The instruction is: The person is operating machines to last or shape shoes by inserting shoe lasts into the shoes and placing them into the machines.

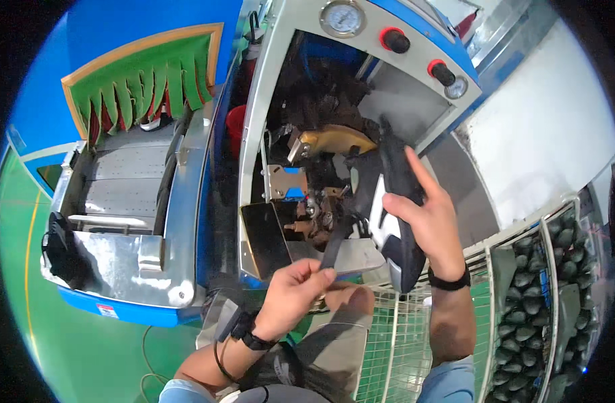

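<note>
In front of the open machine (pixel 260 101), my right hand (pixel 432 218) grips a black and white shoe (pixel 407 258), its thumb across the white side and its index finger stretched along the black edge. The shoe stands on end, tilted. Lower and to the left, my left hand (pixel 293 295) pinches the end of a dark strap (pixel 336 245) that runs up toward the shoe; where it joins is hard to make out. Inside the machine, just left of the shoe, sit a curved yellow pad (pixel 338 139) and a greasy metal mechanism (pixel 315 215).
Left of me stands a conveyor (pixel 126 178) with a green strip curtain (pixel 143 80). A white wire rack (pixel 396 336) is at my lower right, beside several dark rounded pieces (pixel 522 302). A pressure gauge (pixel 342 18) and black knobs (pixel 395 40) top the machine.
</note>
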`<state>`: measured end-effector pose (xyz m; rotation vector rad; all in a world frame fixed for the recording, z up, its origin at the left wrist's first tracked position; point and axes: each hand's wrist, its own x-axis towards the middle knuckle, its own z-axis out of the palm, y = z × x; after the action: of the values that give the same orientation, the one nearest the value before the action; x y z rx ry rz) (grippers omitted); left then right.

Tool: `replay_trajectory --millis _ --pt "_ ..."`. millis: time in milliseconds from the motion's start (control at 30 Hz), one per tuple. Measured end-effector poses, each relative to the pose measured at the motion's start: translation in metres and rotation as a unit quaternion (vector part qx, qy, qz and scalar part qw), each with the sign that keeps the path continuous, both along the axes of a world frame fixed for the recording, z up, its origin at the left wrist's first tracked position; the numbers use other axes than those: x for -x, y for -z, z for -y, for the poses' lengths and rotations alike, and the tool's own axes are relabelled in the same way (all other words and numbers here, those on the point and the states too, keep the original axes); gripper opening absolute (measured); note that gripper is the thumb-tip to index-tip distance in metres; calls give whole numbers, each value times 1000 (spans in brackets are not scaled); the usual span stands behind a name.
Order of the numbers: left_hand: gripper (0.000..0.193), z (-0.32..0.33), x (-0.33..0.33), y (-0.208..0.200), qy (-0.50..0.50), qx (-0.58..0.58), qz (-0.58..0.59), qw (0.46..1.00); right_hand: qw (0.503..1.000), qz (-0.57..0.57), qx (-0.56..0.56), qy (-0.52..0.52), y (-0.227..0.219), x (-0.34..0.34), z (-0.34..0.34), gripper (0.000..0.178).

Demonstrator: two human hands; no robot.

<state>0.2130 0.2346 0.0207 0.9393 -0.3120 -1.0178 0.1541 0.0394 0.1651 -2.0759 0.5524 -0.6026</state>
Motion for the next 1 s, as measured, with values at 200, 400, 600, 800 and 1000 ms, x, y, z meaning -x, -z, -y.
replay_trajectory --millis 200,400,600,800,1000 --pt "20 25 -21 26 90 86 -205 971 923 -250 292 -22 3 -51 24 84" --pt "20 20 -32 31 36 42 -179 982 914 -260 309 39 13 -79 21 73" --pt "25 15 -25 26 -15 -5 -126 992 925 -177 329 68 30 -54 5 72" --pt "29 -3 4 34 83 -12 -17 996 925 -84 363 76 48 -52 -9 68" --pt "26 -27 23 12 13 -107 243 964 912 -43 385 133 58 -50 -19 67"
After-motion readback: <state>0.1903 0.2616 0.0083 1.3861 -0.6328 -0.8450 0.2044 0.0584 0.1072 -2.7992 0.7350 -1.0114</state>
